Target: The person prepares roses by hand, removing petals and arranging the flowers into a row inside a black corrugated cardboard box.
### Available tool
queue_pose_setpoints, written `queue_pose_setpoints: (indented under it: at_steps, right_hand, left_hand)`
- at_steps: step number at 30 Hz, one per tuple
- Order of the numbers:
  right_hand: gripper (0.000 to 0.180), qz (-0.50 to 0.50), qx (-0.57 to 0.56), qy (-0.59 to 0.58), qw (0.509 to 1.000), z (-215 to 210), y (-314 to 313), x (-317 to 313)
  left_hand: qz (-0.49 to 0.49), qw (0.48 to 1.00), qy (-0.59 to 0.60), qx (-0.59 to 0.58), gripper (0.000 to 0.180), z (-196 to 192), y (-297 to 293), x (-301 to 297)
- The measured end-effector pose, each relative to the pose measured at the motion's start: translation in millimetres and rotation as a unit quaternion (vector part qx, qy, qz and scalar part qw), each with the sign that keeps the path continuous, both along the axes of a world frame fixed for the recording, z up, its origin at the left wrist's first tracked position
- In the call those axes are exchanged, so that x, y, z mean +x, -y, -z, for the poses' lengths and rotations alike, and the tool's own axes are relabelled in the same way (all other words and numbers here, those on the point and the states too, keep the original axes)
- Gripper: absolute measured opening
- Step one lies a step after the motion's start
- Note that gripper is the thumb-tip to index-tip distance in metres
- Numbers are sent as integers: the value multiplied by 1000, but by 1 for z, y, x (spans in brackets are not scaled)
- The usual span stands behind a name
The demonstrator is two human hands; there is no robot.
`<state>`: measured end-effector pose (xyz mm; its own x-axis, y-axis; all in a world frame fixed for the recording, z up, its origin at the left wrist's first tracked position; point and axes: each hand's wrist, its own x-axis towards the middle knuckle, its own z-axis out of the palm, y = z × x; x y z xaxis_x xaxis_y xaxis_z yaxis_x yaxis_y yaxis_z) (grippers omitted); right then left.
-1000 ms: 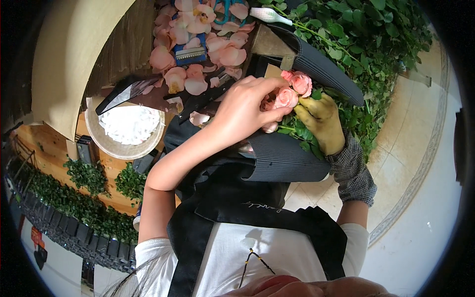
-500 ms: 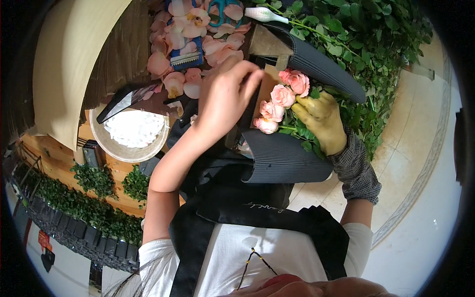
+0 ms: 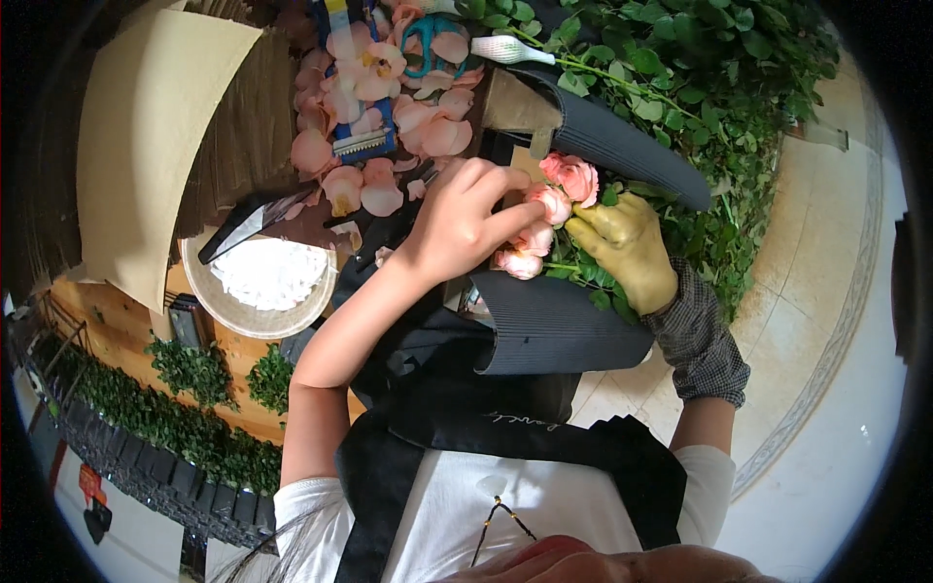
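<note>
Pink roses [image 3: 571,181] lie in a short row between two dark ribbed pads, the near pad [image 3: 569,330] and the far pad [image 3: 637,146]. My bare left hand [image 3: 465,222] reaches over from the left, with thumb and fingertips closed on one of the middle blooms. On the right, my right hand [image 3: 622,245] wears a yellow glove and a checked sleeve cover. Its fingers curl around the stems just behind the blooms. The grip's underside is hidden. Green leaves [image 3: 595,272] stick out below the glove.
Loose pink petals [image 3: 428,126] cover the surface beyond my left hand, with teal scissors [image 3: 420,47] and a blue comb-edged tool [image 3: 363,143]. A bowl [image 3: 202,291] of white pieces stands left. Leafy stems [image 3: 719,58] pile at far right; a net-capped stem [image 3: 510,51] lies there.
My left hand has moved right and closed on a bloom; before, it hovered left of the row. My right hand has stayed at the stems.
</note>
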<state>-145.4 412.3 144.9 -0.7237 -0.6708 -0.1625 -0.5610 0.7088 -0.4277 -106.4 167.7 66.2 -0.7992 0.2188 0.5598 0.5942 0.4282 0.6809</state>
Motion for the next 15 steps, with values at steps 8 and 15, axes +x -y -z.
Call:
queue_pose_setpoints:
  at_steps: [8,15]
  right_hand:
    - [20,14,13,-2,1000,3,-2,1]
    - [17,-20,10,-46,999,4,1,1]
  left_hand:
    - [-13,974,-191,-122,27,1,-1,8]
    - [13,973,-180,-146,24,1,5,13]
